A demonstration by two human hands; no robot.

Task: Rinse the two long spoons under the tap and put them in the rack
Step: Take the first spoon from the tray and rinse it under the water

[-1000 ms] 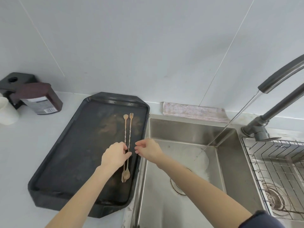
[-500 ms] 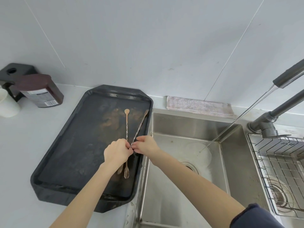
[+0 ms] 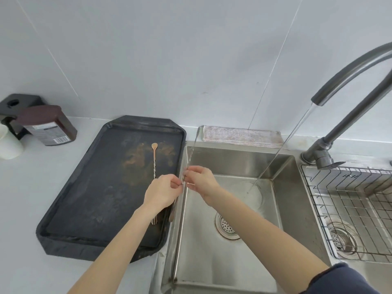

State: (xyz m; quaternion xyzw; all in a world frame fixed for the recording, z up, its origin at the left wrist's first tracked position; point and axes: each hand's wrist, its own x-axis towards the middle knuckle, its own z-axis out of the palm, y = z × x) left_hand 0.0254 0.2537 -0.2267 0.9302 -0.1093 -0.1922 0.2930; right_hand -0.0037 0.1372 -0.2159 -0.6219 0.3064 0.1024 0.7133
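Observation:
One long rose-gold spoon [image 3: 154,161] lies on the black tray [image 3: 70,198], bowl end far, fork end near; my left hand [image 3: 161,195] covers its middle. The second long spoon [image 3: 192,151] is lifted and slanted over the sink's left edge. My right hand [image 3: 201,181] pinches it at mid-stem, and my left hand's fingertips pinch the same stem just below. Its lower end shows by the tray's right rim. The tap [image 3: 339,79] runs a thin stream of water [image 3: 282,149] into the sink [image 3: 233,262], to the right of both hands. The wire rack [image 3: 350,200] sits in the right basin.
A folded cloth [image 3: 241,136] lies behind the sink. On the counter at far left stand a brown bottle [image 3: 46,126], a white cup [image 3: 8,143] and a black box [image 3: 19,102]. The sink drain [image 3: 227,227] is under my right forearm. The tray shows brown stains.
The right-hand spoon has been lifted off the tray and swung right over the sink's edge. Both hands moved right with it. The other spoon still lies on the tray.

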